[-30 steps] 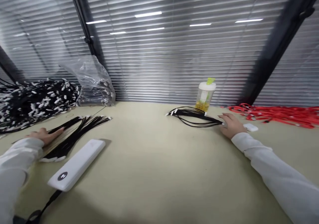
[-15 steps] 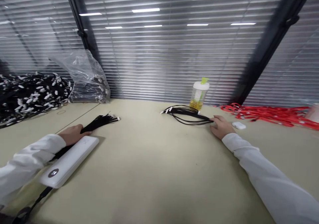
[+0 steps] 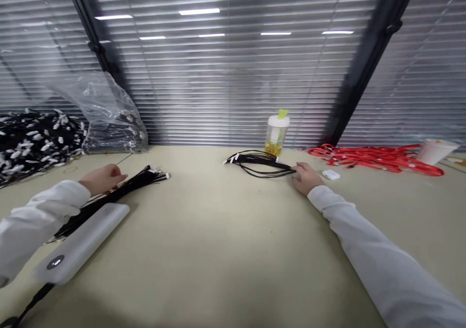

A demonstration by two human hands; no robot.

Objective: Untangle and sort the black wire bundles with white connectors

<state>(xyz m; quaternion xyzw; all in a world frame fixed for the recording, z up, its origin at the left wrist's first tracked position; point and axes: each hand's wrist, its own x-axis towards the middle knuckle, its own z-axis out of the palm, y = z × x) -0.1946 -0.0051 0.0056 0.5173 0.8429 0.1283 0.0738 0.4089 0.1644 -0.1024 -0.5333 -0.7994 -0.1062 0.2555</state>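
A clear plastic bottle with a white lid and green spout stands at the back of the beige table, with yellow liquid in its lower part. Far to the left of the bottle, a crumpled clear plastic bag holds a heap of dark cords. Far to the bottle's right sits a white paper cup; what is in it cannot be seen.

Just in front of the bottle lies a looped bunch of thin black cords with white tags. The right hand rests palm down on the bunch's right end, fingertips on the cords; whether it pinches them cannot be told.

Well to the bottle's left, the left hand lies curled on top of a straight bundle of black cords. The bundle runs under the hand and out past both sides of it, and whether the fingers close around it cannot be told. A flat white power bank lies just beside that bundle, on the side away from the bottle.
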